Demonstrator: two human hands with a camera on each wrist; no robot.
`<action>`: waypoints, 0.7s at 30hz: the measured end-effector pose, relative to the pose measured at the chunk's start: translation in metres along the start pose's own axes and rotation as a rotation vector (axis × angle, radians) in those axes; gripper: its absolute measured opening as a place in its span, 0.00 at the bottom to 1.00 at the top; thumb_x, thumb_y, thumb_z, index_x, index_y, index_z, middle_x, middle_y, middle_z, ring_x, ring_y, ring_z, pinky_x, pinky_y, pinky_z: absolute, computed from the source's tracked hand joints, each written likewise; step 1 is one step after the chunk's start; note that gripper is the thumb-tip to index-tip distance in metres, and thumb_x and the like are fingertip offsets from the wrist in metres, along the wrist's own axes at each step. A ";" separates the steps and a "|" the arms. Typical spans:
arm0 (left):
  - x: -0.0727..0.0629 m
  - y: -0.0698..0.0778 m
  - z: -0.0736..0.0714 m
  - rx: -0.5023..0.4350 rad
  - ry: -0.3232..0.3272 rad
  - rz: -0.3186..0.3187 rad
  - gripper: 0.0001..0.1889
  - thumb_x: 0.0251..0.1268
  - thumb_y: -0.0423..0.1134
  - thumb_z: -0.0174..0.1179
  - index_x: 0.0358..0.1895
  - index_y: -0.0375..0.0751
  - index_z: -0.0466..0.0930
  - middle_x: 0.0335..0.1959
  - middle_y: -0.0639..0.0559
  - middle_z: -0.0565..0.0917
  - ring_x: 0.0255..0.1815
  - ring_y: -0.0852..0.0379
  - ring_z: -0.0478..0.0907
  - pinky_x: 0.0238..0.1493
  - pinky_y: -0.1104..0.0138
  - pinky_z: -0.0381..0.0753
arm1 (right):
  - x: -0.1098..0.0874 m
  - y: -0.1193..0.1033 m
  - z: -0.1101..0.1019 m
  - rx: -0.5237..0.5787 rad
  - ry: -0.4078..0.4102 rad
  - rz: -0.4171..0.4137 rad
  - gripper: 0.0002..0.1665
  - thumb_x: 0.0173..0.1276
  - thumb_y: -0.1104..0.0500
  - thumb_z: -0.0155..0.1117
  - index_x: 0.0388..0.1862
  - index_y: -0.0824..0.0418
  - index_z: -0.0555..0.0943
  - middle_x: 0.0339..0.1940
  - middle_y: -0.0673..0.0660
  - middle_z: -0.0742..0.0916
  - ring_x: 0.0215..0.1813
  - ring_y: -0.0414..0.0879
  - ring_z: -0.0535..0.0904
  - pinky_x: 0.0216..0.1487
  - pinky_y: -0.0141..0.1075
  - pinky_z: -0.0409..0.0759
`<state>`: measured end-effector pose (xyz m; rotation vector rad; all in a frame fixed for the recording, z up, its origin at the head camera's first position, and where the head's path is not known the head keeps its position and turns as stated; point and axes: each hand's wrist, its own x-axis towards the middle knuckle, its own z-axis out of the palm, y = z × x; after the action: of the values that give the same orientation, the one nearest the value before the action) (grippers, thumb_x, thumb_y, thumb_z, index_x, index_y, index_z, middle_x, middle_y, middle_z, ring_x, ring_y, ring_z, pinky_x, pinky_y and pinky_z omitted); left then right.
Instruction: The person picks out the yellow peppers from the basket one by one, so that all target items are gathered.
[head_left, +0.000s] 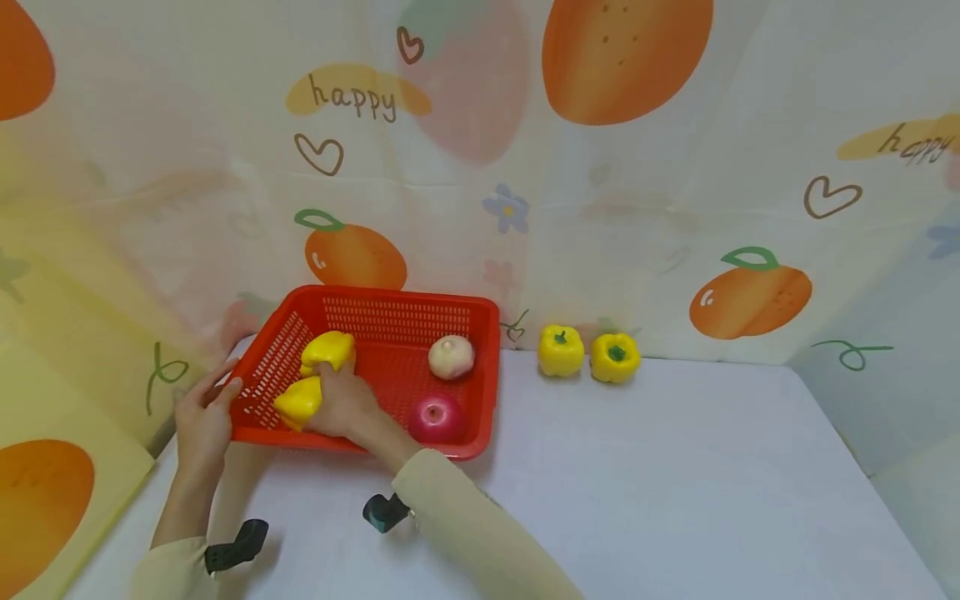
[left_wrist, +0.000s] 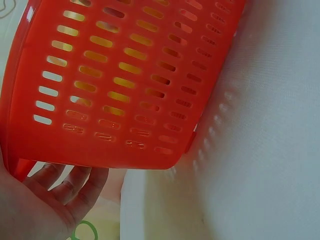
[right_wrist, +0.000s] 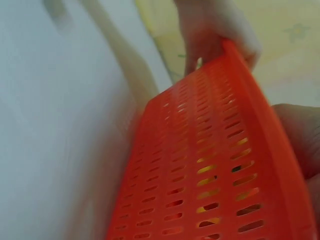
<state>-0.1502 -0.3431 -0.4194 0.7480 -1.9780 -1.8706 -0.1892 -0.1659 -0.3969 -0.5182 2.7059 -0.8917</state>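
The left hand grips the left rim of a red plastic basket; in the left wrist view its fingers curl around the basket's end. Inside the basket, at its left side, the right hand holds a yellow bell pepper from its right side. Just behind that one lies another yellow bell pepper, close to the fingers. The right wrist view shows mostly the basket's slotted wall, with part of the right hand past the rim.
In the basket's right half sit a whitish bulb and a round deep-pink fruit or vegetable. Two more yellow bell peppers, one upright and one tipped toward me, rest on the white table near the printed backdrop.
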 end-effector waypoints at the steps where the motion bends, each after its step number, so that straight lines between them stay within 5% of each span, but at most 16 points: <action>1: 0.000 0.000 0.000 0.005 0.001 -0.001 0.21 0.74 0.40 0.53 0.67 0.53 0.74 0.54 0.52 0.75 0.43 0.67 0.73 0.36 0.84 0.74 | -0.001 -0.001 -0.001 0.020 0.013 0.015 0.43 0.50 0.42 0.78 0.63 0.46 0.69 0.51 0.50 0.72 0.40 0.42 0.74 0.41 0.30 0.77; 16: 0.001 -0.001 -0.004 -0.042 -0.015 -0.008 0.21 0.74 0.39 0.53 0.67 0.54 0.74 0.42 0.64 0.76 0.39 0.67 0.74 0.33 0.81 0.76 | -0.026 -0.002 -0.043 -0.088 0.085 -0.004 0.45 0.51 0.42 0.78 0.63 0.55 0.70 0.43 0.49 0.77 0.40 0.40 0.73 0.38 0.29 0.76; 21: 0.000 0.000 -0.001 -0.038 -0.015 -0.010 0.21 0.74 0.39 0.52 0.68 0.53 0.73 0.64 0.51 0.69 0.43 0.68 0.73 0.35 0.84 0.75 | -0.033 0.008 -0.068 -0.096 0.046 -0.080 0.42 0.54 0.43 0.77 0.65 0.53 0.72 0.47 0.49 0.78 0.43 0.39 0.72 0.37 0.27 0.75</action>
<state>-0.1495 -0.3434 -0.4197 0.7370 -1.9455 -1.9191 -0.1841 -0.1106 -0.3447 -0.6377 2.7978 -0.8055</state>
